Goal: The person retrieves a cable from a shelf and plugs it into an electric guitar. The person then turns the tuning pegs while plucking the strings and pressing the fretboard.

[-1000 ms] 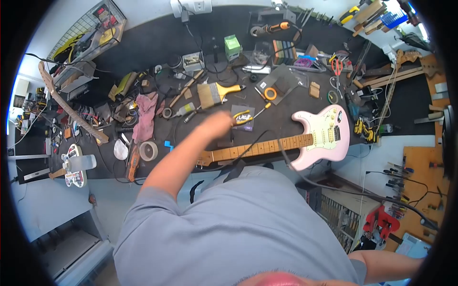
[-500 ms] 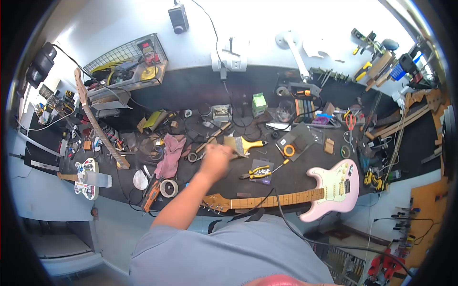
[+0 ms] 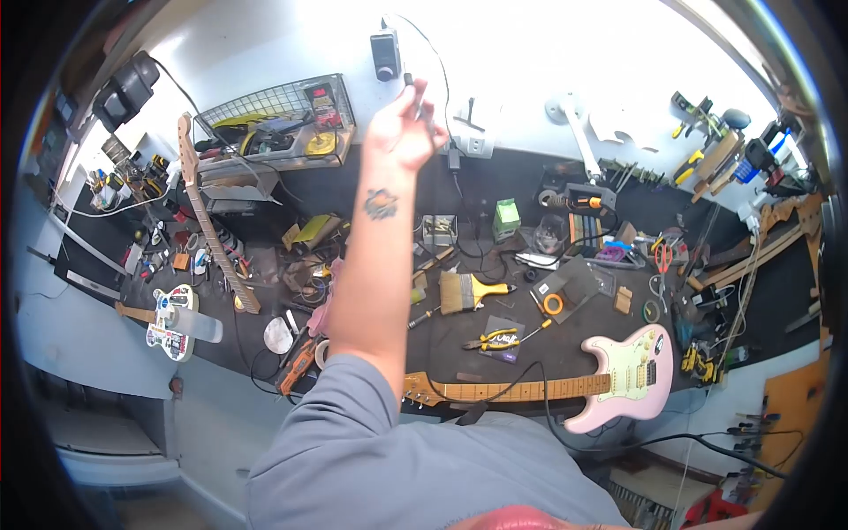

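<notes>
My left hand (image 3: 405,128) is raised in front of the white wall, just below a small grey-black boxy device (image 3: 385,55). Its fingers are curled and pinch a slim thing with a dark tip (image 3: 409,79), whose kind I cannot make out. My right hand is out of view. Beneath the raised forearm, a wide paintbrush (image 3: 459,292) with a yellow handle lies on the bench. Yellow-handled pliers (image 3: 491,340) rest on a dark card near it. A pink electric guitar (image 3: 629,380) lies along the front edge, its neck pointing left.
The dark workbench (image 3: 442,344) carries many loose tools. A wire basket shelf (image 3: 265,102) stands at the back left. A loose guitar neck (image 3: 208,221) leans on the left, near a small stickered guitar body (image 3: 168,331). A black cable (image 3: 543,393) crosses the pink guitar's neck.
My left hand has risen from the bench beside the paintbrush up to the wall, and the forearm is now stretched out. The whole view has shifted slightly.
</notes>
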